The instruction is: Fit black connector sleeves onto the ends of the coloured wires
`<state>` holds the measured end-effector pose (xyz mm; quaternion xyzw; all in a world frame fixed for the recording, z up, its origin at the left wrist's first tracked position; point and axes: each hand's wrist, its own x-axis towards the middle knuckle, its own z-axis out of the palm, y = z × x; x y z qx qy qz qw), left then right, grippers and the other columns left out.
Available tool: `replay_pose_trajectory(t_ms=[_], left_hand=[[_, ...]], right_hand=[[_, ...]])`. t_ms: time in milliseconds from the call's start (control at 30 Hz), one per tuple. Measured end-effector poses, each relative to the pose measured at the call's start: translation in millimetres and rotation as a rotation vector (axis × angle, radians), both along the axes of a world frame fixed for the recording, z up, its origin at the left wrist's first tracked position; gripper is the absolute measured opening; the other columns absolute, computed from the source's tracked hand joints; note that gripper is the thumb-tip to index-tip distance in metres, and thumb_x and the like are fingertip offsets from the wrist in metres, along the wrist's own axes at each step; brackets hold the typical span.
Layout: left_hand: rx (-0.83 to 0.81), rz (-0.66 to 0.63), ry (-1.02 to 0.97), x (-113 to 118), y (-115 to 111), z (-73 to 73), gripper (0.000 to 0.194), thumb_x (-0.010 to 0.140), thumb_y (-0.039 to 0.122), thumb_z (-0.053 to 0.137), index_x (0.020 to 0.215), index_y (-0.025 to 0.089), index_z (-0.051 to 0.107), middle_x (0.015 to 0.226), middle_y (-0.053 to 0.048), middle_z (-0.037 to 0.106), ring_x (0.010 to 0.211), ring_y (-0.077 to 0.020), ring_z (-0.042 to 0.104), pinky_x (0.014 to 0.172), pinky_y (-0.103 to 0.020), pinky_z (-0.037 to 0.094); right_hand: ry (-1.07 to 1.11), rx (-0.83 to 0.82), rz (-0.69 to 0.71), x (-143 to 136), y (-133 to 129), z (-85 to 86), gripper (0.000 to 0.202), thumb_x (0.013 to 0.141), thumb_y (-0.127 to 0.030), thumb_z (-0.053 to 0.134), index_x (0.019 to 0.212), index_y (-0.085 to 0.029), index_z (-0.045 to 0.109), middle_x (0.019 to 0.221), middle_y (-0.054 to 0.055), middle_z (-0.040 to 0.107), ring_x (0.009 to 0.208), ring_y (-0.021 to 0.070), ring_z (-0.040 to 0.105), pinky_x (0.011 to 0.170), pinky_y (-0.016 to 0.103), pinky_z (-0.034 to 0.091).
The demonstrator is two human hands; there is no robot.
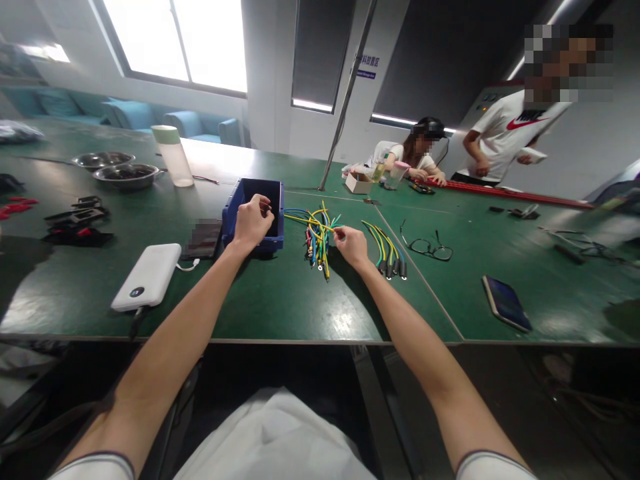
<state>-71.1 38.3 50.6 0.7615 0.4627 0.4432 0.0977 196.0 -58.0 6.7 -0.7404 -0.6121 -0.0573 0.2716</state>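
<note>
Over the front part of a blue bin [279,235] is my left hand [253,221], its fingers curled together; whether anything small is between them is hidden. My right hand [351,245] pinches the end of a yellow-green wire at the right side of a loose pile of wires [318,237]. The pile mixes yellow, blue and green wires, several with metal ring ends pointing toward me. To the right of that hand, several more wires [385,250] with black sleeves and ring ends lie fanned out on the green table [280,300].
A white power bank [150,277], a bottle [173,157] and metal bowls [127,176] are at the left. Glasses [430,249] and a phone [506,303] lie at the right. A metal pole [345,100] rises behind. Two people are at the far right side.
</note>
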Motion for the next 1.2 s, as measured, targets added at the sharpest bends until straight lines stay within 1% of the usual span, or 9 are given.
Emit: replay_pose_trajectory(t_ms=[100,300,467,600,767,900,1000,1100,1200], left_hand=[[0.047,-0.005,-0.075,4,-7,2.1,0.029,0.085,0.021,0.052,0.112,0.015,0.057,0.095,-0.007,0.070,0.084,-0.0174,0.067,0.082,-0.026,0.049],[0.080,0.027,-0.069,10,-19,6.2,0.029,0.090,0.024,0.049,0.117,0.015,0.055,0.099,-0.007,0.068,0.081,-0.0172,0.066,0.083,-0.027,0.047],[0.106,-0.044,-0.074,16,-23,1.6,0.028,0.091,0.027,0.050,0.115,0.015,0.058,0.096,-0.006,0.068,0.076,-0.0161,0.065,0.080,-0.026,0.047],[0.134,-0.142,-0.096,20,-23,-2.8,0.027,0.090,0.027,0.051,0.112,0.014,0.060,0.093,-0.006,0.069,0.077,-0.0157,0.065,0.079,-0.025,0.048],[0.129,-0.187,-0.080,23,-28,-4.8,0.022,0.090,0.027,0.052,0.106,0.016,0.061,0.093,-0.005,0.070,0.079,-0.0158,0.066,0.080,-0.025,0.048],[0.113,-0.219,-0.058,27,-32,-6.3,0.017,0.089,0.027,0.054,0.102,0.017,0.060,0.091,-0.004,0.070,0.077,-0.0153,0.065,0.078,-0.025,0.049],[0.128,-0.266,-0.050,29,-34,-8.1,0.015,0.089,0.028,0.056,0.098,0.017,0.059,0.089,-0.003,0.069,0.075,-0.0147,0.065,0.077,-0.025,0.049],[0.156,-0.301,-0.043,30,-36,-10.0,0.013,0.089,0.028,0.056,0.095,0.017,0.059,0.088,-0.003,0.069,0.076,-0.0148,0.065,0.076,-0.024,0.049],[0.166,-0.326,-0.042,32,-38,-12.0,0.012,0.090,0.027,0.055,0.096,0.017,0.059,0.090,-0.004,0.069,0.077,-0.0147,0.065,0.076,-0.024,0.048]], right_hand=[[0.102,0.090,-0.009,3,0,0.8,0.025,0.087,-0.028,0.053,0.104,-0.018,0.069,0.096,0.006,0.073,0.086,0.0166,0.066,0.083,0.026,0.047],[0.206,0.286,-0.002,3,-4,4.2,0.026,0.091,-0.030,0.046,0.103,-0.014,0.062,0.098,0.010,0.069,0.085,0.0169,0.064,0.082,0.028,0.049],[0.461,0.404,0.013,1,-5,9.2,0.031,0.096,-0.040,0.037,0.111,-0.016,0.049,0.110,0.013,0.064,0.078,0.0146,0.067,0.061,0.024,0.051],[0.614,0.451,0.015,0,-7,19.6,0.031,0.098,-0.039,0.030,0.121,-0.019,0.036,0.109,0.010,0.066,0.074,0.0125,0.069,0.062,0.023,0.052],[0.560,0.503,-0.067,-1,-13,30.4,0.039,0.097,-0.039,0.034,0.129,-0.017,0.034,0.112,0.013,0.065,0.078,0.0134,0.069,0.071,0.026,0.054],[0.458,0.521,-0.054,-2,-19,31.3,0.040,0.095,-0.046,0.039,0.119,-0.015,0.050,0.110,0.013,0.066,0.086,0.0170,0.069,0.074,0.029,0.054],[0.368,0.483,-0.077,-3,-24,31.4,0.040,0.096,-0.047,0.036,0.114,-0.017,0.055,0.109,0.011,0.067,0.091,0.0181,0.069,0.078,0.029,0.053],[0.318,0.464,-0.095,-6,-28,32.9,0.040,0.098,-0.046,0.031,0.115,-0.018,0.054,0.112,0.010,0.067,0.091,0.0165,0.070,0.079,0.027,0.053],[0.310,0.421,-0.106,-8,-29,36.1,0.041,0.100,-0.044,0.024,0.122,-0.020,0.048,0.113,0.009,0.067,0.087,0.0149,0.070,0.074,0.026,0.053]])
